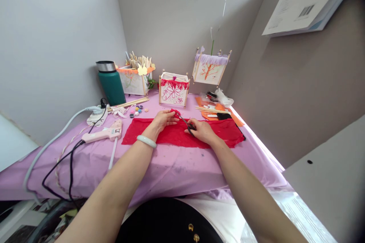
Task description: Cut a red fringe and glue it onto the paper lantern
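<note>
My left hand (164, 120) pinches a small piece of red fabric (175, 112) between its fingertips. In my right hand (202, 130) is a pair of scissors (184, 120), fingers closed round the dark handles, the blades reaching up and left to the held piece. Beneath both hands a wide red cloth (142, 131) lies spread across the table. Just behind them stands a white box lantern (173, 93) with a stick frame, red fringe along its top and red flower drawings. How far the blades are apart is too small to tell.
On the left are a pink glue gun (105, 133), a power strip (97, 115) with cables and a green bottle (111, 85). A stick-filled box (134, 81) stands behind. At right a purple-fringed lantern (210, 69) hangs above orange sheets (203, 102) and a plastic bag (224, 98).
</note>
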Action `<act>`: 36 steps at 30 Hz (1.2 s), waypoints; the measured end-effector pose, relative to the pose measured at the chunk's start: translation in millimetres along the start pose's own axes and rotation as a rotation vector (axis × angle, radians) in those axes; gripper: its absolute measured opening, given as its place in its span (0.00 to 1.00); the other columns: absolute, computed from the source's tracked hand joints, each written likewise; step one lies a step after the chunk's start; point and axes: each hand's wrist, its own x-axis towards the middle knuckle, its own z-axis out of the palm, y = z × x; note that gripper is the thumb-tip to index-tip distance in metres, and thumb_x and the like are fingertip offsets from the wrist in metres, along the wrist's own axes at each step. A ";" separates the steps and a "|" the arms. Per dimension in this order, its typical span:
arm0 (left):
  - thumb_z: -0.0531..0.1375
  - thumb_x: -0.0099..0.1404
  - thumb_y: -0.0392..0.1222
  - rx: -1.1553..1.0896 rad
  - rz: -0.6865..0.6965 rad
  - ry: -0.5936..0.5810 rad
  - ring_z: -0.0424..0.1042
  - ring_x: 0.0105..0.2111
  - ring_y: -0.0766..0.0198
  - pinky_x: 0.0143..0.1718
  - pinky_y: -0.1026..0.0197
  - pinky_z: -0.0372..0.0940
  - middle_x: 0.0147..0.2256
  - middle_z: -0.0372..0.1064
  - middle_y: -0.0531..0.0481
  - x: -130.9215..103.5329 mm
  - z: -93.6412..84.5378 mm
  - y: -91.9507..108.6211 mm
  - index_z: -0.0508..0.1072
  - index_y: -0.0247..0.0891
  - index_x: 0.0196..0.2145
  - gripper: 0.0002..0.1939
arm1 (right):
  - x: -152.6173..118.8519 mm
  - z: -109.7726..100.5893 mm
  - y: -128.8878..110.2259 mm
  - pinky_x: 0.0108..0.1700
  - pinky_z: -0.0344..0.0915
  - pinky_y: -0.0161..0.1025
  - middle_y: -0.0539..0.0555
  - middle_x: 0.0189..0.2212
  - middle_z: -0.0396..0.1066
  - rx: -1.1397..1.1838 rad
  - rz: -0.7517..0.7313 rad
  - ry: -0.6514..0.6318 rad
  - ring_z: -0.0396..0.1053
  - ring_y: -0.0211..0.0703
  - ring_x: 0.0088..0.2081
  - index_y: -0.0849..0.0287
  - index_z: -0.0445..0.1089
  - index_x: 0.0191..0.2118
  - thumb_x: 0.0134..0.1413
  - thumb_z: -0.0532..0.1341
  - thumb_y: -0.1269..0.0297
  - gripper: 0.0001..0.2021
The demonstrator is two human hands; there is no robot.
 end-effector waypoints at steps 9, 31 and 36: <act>0.59 0.58 0.29 -0.001 0.000 -0.025 0.75 0.25 0.62 0.28 0.62 0.69 0.25 0.72 0.46 1.0 -1.7 -1.0 0.69 0.31 0.30 0.01 | 0.2 0.0 0.0 0.27 0.51 0.32 0.49 0.26 0.71 -0.013 0.013 0.012 0.65 0.38 0.25 0.55 0.66 0.40 0.49 0.62 0.53 0.15; 0.62 0.55 0.30 -0.139 0.059 0.065 0.75 0.27 0.62 0.34 0.59 0.70 0.28 0.74 0.45 11.5 -8.9 -4.2 0.69 0.32 0.30 0.05 | 2.0 1.6 4.9 0.27 0.52 0.32 0.49 0.26 0.71 -0.024 0.073 0.045 0.65 0.39 0.26 0.53 0.66 0.41 0.48 0.62 0.50 0.17; 0.62 0.55 0.31 -0.094 0.070 0.048 0.74 0.27 0.62 0.32 0.60 0.69 0.28 0.74 0.45 14.0 -10.5 -5.7 0.70 0.32 0.30 0.04 | 2.4 -0.1 5.2 0.29 0.55 0.33 0.50 0.26 0.70 0.031 0.058 0.136 0.67 0.40 0.28 0.54 0.66 0.44 0.48 0.62 0.51 0.18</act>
